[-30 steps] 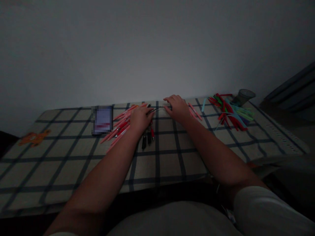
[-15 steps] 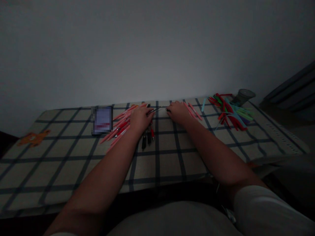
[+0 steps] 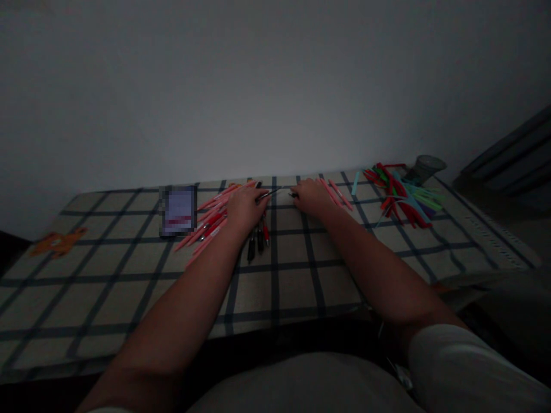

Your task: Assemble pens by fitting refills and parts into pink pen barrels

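Over a heap of pens, my left hand (image 3: 244, 207) is closed on a dark pen (image 3: 267, 195) whose thin end points right. Across a small gap, my right hand (image 3: 310, 196) pinches a small dark pen part (image 3: 293, 195), mostly hidden by the fingers. Pink pens (image 3: 205, 228) lie fanned out to the left of and under my left hand. Below it are black pens (image 3: 255, 248) and a red-tipped one. Several pink pens (image 3: 340, 194) rest just right of my right hand.
A phone-like device (image 3: 179, 211), blurred out, lies at left on the checked tablecloth (image 3: 297, 275). Toward the right are a pile of red, green and blue strips (image 3: 404, 201) and a tipped dark cup (image 3: 426, 166). The wall (image 3: 275, 86) closes off the back.
Both hands stay almost in place. Slightly more of the small dark part shows at my right fingertips, and the pen in my left hand has shifted very little.
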Tool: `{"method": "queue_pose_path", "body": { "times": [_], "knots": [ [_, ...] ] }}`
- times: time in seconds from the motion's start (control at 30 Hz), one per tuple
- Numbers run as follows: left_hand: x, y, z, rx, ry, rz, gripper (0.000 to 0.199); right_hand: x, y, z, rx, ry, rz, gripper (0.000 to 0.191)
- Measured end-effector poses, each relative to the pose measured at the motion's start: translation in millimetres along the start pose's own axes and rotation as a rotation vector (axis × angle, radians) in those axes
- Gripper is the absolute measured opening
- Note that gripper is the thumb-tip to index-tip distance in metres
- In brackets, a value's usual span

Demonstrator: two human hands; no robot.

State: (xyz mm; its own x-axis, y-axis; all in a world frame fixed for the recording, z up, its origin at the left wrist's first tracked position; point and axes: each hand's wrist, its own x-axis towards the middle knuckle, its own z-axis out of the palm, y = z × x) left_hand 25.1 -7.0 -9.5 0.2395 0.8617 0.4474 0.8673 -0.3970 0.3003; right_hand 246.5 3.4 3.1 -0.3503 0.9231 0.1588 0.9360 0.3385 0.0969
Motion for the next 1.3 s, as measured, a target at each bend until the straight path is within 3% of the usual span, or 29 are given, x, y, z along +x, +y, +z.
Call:
{"method": "queue_pose_path", "body": {
  "times": [0.47, 0.6, 0.93, 1.3],
  "knots": [
    [0, -1, 1.7, -0.014, 0.003, 0.011, 0.027, -1, 0, -4, 0.127, 0.068, 0.069, 0.028],
    [-1, 3, -1.5, 0.019, -0.067, 0.039, 0.027, -3, -2, -8, 0.147, 0.099, 0.089, 0.029],
    [-3, 15, -6.8, 0.102, -0.27, 0.23, 0.027, -2, -3, -6, 0.134, 0.039, 0.103, 0.031],
    [-3, 12, -7.6, 0.1, -0.161, 0.11, 0.028, -4, -5, -13, 0.167, 0.05, 0.119, 0.031]
  ]
}}
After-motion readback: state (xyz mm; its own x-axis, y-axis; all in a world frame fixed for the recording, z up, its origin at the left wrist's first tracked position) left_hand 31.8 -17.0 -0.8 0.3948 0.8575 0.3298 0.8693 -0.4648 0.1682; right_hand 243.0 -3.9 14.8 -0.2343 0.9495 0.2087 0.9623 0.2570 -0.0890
